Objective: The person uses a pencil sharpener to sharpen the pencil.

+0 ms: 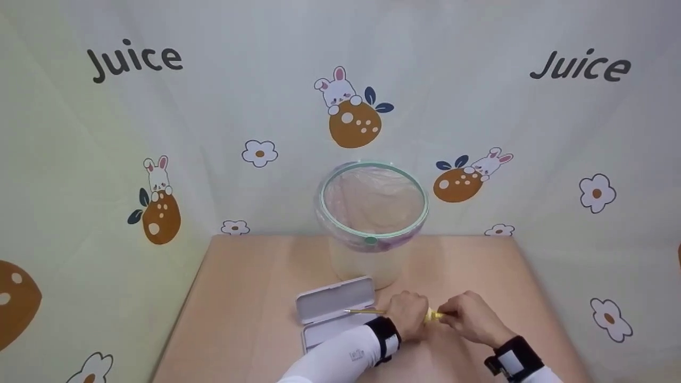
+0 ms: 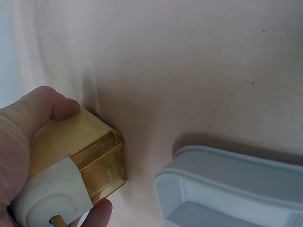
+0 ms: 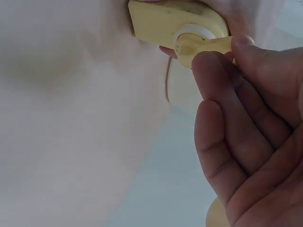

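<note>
My left hand (image 1: 408, 315) grips a yellow hand-crank pencil sharpener (image 2: 66, 135) by its body. The sharpener has a white round front and a clear amber shavings drawer. A pencil (image 1: 367, 311) sticks out of the white front, its far end pointing left over the pencil case in the head view. On the opposite side, my right hand (image 1: 473, 318) pinches the yellow crank handle (image 3: 215, 46) between thumb and fingers. In the head view the hands cover most of the sharpener.
An open grey pencil case (image 1: 336, 300) lies left of the hands, partly behind the left sleeve. Behind it stands a bin (image 1: 367, 266) lined with a clear bag under a green rim (image 1: 372, 235). A printed curtain (image 1: 255, 96) borders the table (image 1: 245, 298).
</note>
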`<state>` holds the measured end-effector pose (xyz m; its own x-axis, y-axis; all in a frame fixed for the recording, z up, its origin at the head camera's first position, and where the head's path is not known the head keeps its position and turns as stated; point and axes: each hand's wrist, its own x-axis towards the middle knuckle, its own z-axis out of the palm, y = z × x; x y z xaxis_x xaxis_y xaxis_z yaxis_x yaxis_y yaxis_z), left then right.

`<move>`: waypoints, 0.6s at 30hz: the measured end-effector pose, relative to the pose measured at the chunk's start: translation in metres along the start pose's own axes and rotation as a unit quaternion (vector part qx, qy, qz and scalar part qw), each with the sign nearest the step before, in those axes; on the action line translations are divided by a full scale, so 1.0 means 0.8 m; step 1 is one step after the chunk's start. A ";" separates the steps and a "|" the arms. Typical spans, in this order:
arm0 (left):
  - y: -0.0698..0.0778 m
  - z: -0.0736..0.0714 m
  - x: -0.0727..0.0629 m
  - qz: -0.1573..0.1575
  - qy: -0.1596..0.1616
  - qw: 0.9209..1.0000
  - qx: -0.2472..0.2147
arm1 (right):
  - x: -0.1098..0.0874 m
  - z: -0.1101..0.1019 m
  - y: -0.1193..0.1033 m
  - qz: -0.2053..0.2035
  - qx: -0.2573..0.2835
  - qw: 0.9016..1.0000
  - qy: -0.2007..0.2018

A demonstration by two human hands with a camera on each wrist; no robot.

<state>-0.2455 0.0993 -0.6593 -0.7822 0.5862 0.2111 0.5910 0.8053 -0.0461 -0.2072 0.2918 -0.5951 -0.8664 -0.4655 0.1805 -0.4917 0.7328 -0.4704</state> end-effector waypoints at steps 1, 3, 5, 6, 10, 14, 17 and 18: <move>0.000 0.000 0.000 0.001 -0.005 1.000 -0.003 | 0.002 -0.001 0.001 -0.002 -0.003 1.000 0.003; -0.001 0.000 0.001 0.002 -0.016 1.000 -0.009 | 0.005 -0.004 0.003 -0.005 -0.007 1.000 0.008; -0.002 0.000 0.002 0.002 -0.025 1.000 -0.015 | 0.008 -0.006 0.005 0.002 0.002 1.000 0.005; -0.002 0.000 0.002 0.002 -0.030 0.999 -0.017 | 0.009 -0.007 0.007 0.007 0.009 1.000 0.003; -0.002 -0.001 0.004 0.009 -0.045 0.999 -0.013 | 0.011 -0.009 0.013 0.030 0.040 0.999 0.001; -0.002 -0.005 0.004 0.018 -0.054 0.998 -0.007 | 0.012 -0.006 0.019 0.030 0.045 0.998 0.035; -0.002 -0.005 0.003 0.020 -0.055 0.998 -0.004 | 0.016 -0.002 0.024 0.017 0.025 0.997 0.067; -0.002 -0.003 0.003 0.023 -0.053 0.998 -0.003 | 0.017 0.000 0.025 0.016 0.018 0.997 0.077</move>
<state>-0.2479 0.0989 -0.6561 -0.7702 0.6292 0.1038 0.6281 0.7767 -0.0477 -0.2291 0.3000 -0.6022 -0.8863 -0.3579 0.2938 -0.4620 0.7262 -0.5091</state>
